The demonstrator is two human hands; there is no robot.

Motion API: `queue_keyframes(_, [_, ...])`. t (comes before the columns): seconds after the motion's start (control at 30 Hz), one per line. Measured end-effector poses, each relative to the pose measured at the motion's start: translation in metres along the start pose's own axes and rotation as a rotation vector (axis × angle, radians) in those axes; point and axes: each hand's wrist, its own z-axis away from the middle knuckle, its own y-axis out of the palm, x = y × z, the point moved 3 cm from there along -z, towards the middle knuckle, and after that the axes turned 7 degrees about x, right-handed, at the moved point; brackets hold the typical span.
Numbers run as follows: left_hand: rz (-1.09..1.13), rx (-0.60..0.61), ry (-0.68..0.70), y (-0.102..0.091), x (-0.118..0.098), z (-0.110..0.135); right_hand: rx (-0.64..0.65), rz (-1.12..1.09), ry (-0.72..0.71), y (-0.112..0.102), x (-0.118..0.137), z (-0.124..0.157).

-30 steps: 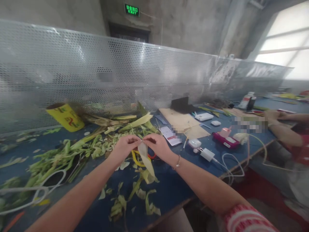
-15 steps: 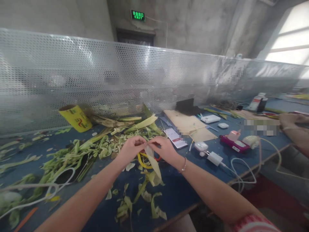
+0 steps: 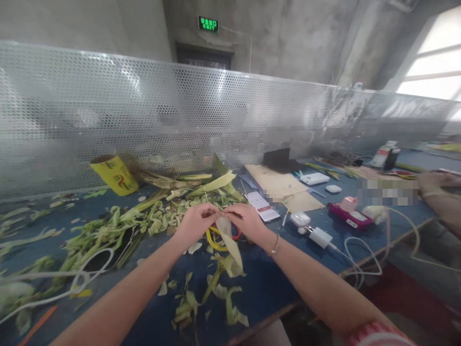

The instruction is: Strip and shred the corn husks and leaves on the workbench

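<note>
Both hands meet over the middle of the blue table, fingertips pinched close together. Between them hangs a pale green corn husk strip (image 3: pixel 231 247), its upper end caught in the fingers and its wide end drooping toward me. My left hand (image 3: pixel 197 221) is closed on the strip from one side; my right hand (image 3: pixel 247 222), with a bracelet at its wrist, pinches it from the other. Directly behind the strip lie scissors with yellow and red-orange handles (image 3: pixel 216 242), partly covered. Curled husk scraps (image 3: pixel 187 307) are scattered below the hands.
Left of me spreads a heap of green husk pieces (image 3: pixel 104 230) beside a yellow cardboard tube (image 3: pixel 115 175). A phone (image 3: pixel 262 206), brown paper (image 3: pixel 277 182), a white charger (image 3: pixel 320 237) and a magenta power strip (image 3: pixel 349 216) lie rightward. Another person's arm (image 3: pixel 439 192) rests at far right.
The hands stay pinched at almost the same spot, and the husk strip's hanging end shifts very slightly. The whole view has moved a little.
</note>
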Motion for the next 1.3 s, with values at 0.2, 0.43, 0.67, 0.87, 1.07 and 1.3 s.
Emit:
queue_keyframes(0.2, [0.128, 0.035, -0.008, 0.001, 0.002, -0.002, 0.030, 0.008, -0.035, 0.000, 0.001, 0.000])
queue_keyframes(0.43, [0.446, 0.054, -0.175, 0.005, 0.005, 0.001, 0.041, 0.013, -0.144, 0.000, 0.007, 0.000])
queue_keyframes(0.67, [0.447, 0.081, -0.203, 0.004, 0.007, -0.001, 0.025, -0.063, -0.150, -0.002, 0.007, 0.000])
queue_keyframes(0.87, [0.449, 0.069, -0.211, 0.001, 0.007, -0.001, 0.032, -0.203, -0.002, 0.000, 0.002, -0.001])
queue_keyframes(1.07, [0.412, 0.082, -0.255, -0.001, 0.005, 0.001, 0.056, -0.360, 0.101, 0.003, -0.005, -0.002])
queue_keyframes(1.3, [0.397, 0.040, -0.271, -0.001, 0.006, 0.001, 0.109, -0.416, 0.207, 0.004, -0.007, -0.003])
